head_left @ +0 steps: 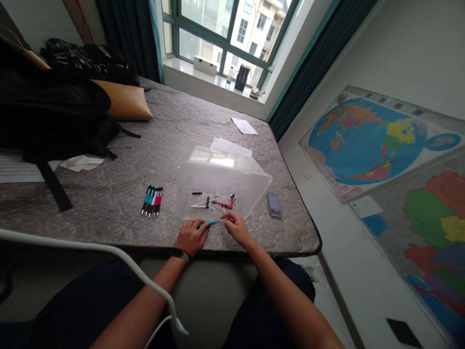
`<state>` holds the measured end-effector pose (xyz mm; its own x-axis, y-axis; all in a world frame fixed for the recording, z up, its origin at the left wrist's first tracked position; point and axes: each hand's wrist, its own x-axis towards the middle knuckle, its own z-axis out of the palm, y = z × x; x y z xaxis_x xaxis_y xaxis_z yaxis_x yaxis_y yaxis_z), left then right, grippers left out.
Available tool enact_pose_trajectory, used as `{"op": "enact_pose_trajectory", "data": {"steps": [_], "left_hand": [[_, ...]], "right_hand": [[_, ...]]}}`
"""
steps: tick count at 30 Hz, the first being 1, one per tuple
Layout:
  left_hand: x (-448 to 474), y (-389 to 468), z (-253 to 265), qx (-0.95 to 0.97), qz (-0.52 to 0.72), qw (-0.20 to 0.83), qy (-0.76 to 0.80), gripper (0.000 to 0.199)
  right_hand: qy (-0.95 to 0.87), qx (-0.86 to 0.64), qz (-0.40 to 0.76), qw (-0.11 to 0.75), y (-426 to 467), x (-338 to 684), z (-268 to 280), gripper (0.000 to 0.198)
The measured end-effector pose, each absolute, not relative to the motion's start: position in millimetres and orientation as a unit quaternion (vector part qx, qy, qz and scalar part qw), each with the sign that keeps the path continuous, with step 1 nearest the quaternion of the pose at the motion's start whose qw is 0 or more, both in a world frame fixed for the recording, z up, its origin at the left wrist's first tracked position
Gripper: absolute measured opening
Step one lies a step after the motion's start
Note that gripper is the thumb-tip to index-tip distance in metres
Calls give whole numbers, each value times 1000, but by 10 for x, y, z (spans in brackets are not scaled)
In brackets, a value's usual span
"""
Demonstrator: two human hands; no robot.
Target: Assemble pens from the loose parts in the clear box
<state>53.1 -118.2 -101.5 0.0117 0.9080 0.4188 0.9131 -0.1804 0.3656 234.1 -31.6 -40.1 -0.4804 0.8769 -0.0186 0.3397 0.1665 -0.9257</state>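
Observation:
My left hand [192, 236] is closed around a teal pen barrel [210, 223] at the near edge of the mattress, a band and watch on its wrist. Opposite it, my right hand [235, 227] pinches at the barrel's right end, with fingers bent together; whatever tiny piece they hold is too small to name. Just beyond both hands, a clear plastic bin [214, 175] lies on its side, its opening towards me. Inside lie loose pen parts: a red barrel [221, 204], a black piece [197, 193] and several thin white refills [199, 207].
Several pens [151, 201] lie in a row left of the bin. A small grey pack [274, 205] rests to its right. Papers [244, 126] are farther back, a black backpack [54, 111] at the left. A white curved tube [109, 249] crosses the lower left.

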Motion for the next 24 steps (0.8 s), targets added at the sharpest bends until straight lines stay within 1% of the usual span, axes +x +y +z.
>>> {"op": "enact_pose_trajectory", "data": {"steps": [2,4,6,10,13,15,20,24], "left_hand": [[528,-1183,-1016,-712,-289,5,-639,21],[528,-1185,-1014,-712,-292,7,-639,20],[529,-1185,-1012,-711,-296,9,-638,20],[534,-1182,-1016,-713,-289,11,-639,20],[540,-1181,-1020,-711,-289,11,-641,21],[544,-1182,-1017,-710,-290,12,-641,21],[546,-1182,-1007,-710,-288,11,-642,21],[540,-1181,-1018,-710,-286,9,-643,21]], "right_hand": [[-654,-426,560,278,-449,2355,-475,23],[-645,-418,570,292,-551,2356,-546,22],[-668,-411,536,311,-618,2351,-600,19],[-694,-427,470,339,-663,2339,-622,20],[-692,-437,441,369,-643,2315,-542,22],[-707,-428,421,374,-614,2278,-454,24],[-796,-382,333,331,-532,2132,-277,21],[-839,-355,291,292,-498,2053,-263,21]]}}
